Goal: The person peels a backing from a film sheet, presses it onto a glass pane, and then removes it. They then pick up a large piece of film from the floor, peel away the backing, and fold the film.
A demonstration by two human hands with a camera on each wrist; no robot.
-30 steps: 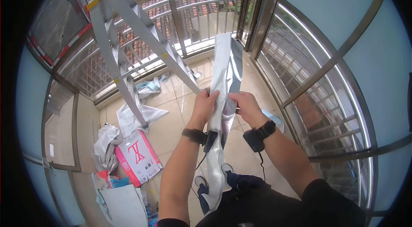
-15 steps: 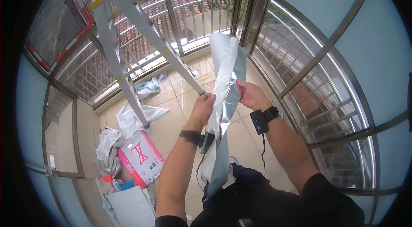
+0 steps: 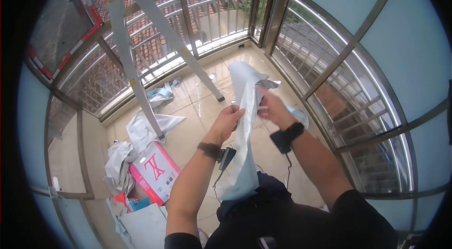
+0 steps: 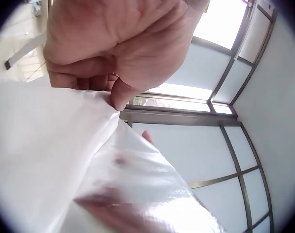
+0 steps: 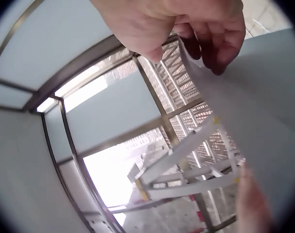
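A long strip of silver foil sheet with a pale matte backing (image 3: 246, 143) runs from in front of my body up past both hands, its top end bent over. My left hand (image 3: 227, 121) pinches its left edge between thumb and fingers. In the left wrist view the thumb presses on a fold between the matte backing (image 4: 40, 141) and the shiny foil face (image 4: 142, 165). My right hand (image 3: 277, 111), slightly blurred, is at the right edge. From the right wrist, its thumb stands apart from loosely bent fingers, which overlap the pale sheet (image 5: 269, 92).
An aluminium stepladder (image 3: 162, 32) stands at the left by the railing (image 3: 221, 23). Crumpled wrapping (image 3: 120, 162), a pink-and-white package (image 3: 155, 173) and a pale board (image 3: 143, 228) lie on the tiled floor. Scraps of film (image 3: 162, 93) lie near the ladder. Glass panels enclose the balcony.
The sheet's upper end has dropped and folded over, and its foil face has turned away from the head view. My right hand has shifted along the right edge, its fingers now spread apart.
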